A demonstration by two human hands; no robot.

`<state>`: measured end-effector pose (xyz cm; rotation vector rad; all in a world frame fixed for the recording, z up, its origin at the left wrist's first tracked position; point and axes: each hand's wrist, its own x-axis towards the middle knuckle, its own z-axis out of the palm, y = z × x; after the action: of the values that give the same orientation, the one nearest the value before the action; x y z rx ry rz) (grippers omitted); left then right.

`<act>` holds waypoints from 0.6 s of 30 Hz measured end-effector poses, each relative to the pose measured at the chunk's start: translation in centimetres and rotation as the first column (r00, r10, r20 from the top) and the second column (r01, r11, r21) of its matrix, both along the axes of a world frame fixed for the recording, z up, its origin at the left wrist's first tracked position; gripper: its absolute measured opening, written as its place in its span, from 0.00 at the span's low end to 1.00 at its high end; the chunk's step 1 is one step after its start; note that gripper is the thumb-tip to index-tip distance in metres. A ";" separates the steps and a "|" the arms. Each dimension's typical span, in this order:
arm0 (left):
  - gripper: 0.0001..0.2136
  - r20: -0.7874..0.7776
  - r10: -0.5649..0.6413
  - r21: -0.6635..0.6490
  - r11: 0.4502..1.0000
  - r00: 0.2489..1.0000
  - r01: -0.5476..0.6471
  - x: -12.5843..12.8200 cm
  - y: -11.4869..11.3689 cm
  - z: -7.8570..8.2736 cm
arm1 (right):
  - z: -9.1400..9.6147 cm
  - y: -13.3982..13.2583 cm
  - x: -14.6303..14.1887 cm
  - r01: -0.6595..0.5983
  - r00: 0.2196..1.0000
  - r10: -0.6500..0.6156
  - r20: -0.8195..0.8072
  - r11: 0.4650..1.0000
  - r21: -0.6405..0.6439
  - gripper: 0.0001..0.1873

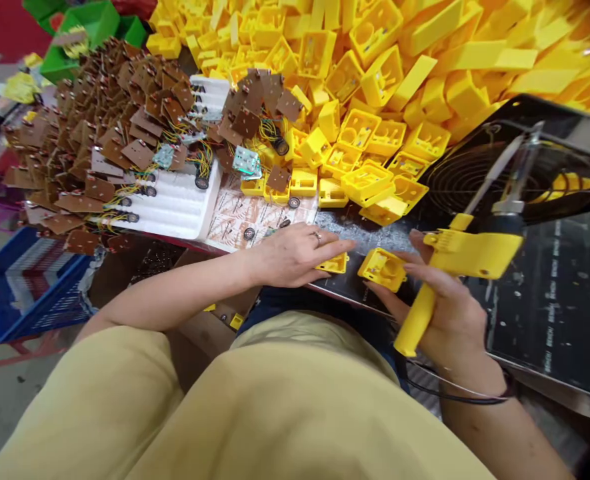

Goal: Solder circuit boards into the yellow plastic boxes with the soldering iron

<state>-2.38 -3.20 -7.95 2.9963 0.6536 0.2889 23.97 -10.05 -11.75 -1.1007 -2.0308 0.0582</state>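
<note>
Showing its open side, a yellow case point(382, 269) is at the near edge of the counter point(369, 232), pinched between thumb and fingers of the right hand point(457, 320), which also carries a yellow pistol-shaped tool point(479, 255) with its tip pointing away from the case. Just beside it, a second case point(335, 265) is held by the left hand point(297, 253), whose bent fingers close over it and cover much of it. As for progress, neither shows a board or wires inside, though finer detail is too small to tell, so work on this pair looks early or only partway along. Beyond lies a large heap of yellow cases point(329, 117), many with open faces, suggesting plenty left. Leftward, brown boards point(139, 153) with thin wires point(207, 157) and round black parts point(202, 179) are piled over a white tray point(212, 200), apart from the cases in hand. A black fan point(457, 170) stands to the right, while a blue crate point(59, 303) sits lower down at the far left
</note>
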 end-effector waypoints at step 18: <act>0.08 0.379 0.557 -0.591 0.760 0.738 -0.270 -6.1 8.3 5.5 | -0.1 0.1 0.5 -0.061 0.997 0.064 0.031 0.995 -0.079 0.33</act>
<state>-8.49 5.09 -2.41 2.0752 1.1329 0.8082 24.42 -9.99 -11.87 -1.0927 -2.1088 0.1534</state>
